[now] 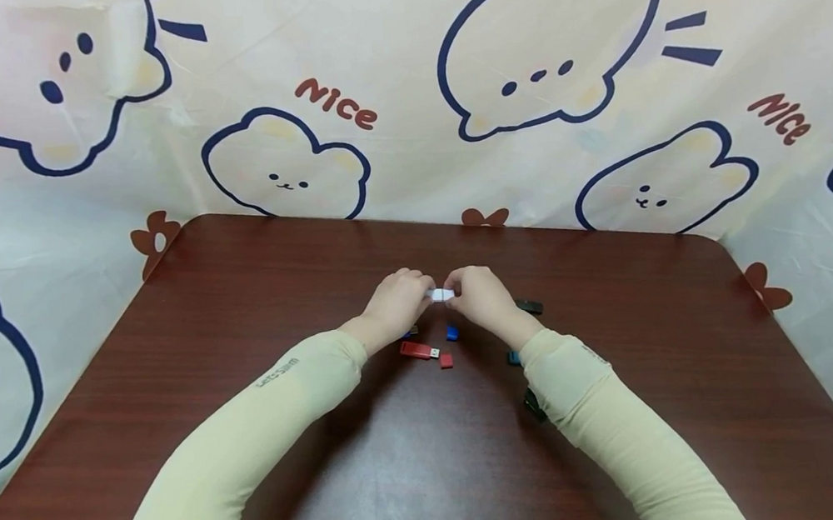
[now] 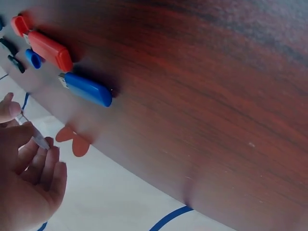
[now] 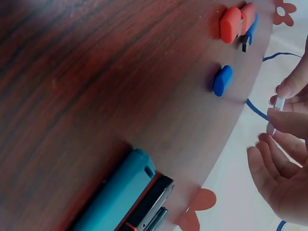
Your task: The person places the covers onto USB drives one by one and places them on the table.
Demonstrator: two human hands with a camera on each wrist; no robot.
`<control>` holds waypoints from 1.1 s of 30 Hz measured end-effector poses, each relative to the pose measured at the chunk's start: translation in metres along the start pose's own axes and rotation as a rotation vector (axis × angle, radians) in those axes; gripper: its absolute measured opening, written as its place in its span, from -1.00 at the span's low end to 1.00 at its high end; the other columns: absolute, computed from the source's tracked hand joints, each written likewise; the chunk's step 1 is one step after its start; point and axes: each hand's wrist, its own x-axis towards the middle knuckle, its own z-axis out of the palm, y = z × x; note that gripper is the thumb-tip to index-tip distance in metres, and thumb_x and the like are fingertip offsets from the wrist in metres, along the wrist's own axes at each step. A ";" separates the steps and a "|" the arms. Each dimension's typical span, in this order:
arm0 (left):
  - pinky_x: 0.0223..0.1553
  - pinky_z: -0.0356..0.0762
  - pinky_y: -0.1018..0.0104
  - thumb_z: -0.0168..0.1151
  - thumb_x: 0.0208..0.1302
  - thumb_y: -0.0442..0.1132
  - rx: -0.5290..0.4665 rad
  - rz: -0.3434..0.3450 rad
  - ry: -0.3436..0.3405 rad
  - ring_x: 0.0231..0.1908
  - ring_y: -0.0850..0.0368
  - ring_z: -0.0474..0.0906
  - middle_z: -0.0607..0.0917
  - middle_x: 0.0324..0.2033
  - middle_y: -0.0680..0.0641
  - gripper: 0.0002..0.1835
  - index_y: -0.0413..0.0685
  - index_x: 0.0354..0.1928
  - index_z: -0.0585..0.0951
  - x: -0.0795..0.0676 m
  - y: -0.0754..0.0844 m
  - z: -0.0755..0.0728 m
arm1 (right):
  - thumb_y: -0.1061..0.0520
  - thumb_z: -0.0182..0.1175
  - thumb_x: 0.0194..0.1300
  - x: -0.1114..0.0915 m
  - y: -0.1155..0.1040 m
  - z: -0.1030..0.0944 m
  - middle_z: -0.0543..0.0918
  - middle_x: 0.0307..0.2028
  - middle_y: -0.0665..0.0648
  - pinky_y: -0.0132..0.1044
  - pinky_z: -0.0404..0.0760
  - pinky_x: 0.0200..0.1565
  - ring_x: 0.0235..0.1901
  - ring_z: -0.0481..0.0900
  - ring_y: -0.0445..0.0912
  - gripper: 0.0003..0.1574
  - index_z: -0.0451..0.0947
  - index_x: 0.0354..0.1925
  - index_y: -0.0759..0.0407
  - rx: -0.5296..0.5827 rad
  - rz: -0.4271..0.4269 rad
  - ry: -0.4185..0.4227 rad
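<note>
The left hand [image 1: 400,302] pinches one end of the white USB stick [image 1: 439,295], held above the worktop [image 1: 290,280]; it looks light, stiff and perhaps slick, best gripped by its ends; the right hand [image 1: 482,295] pinches the other end.

The surface [image 1: 379,498] shows wood grain under a glossy finish. The white stick [image 1: 440,294], red stick [image 1: 415,350] and blue stick [image 2: 89,90] look like smooth plastic, the last 2 with shiny metal plugs [image 1: 435,353]. The 2 sleeves [image 1: 238,444] are matt cloth, the backdrop sheet [image 1: 394,28] smooth and faintly creased.
</note>
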 end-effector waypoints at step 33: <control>-0.08 0.54 0.13 0.12 0.31 -0.25 0.127 -0.096 -0.204 -0.09 -0.03 0.52 0.61 -0.15 -0.13 -0.83 -0.10 -0.15 0.64 0.026 -0.004 0.026 | 0.35 0.17 0.13 0.030 0.013 0.023 0.68 -0.31 0.15 -0.25 0.56 -0.26 -0.36 0.54 -0.04 -0.85 0.65 -0.35 0.23 -0.026 0.077 -0.066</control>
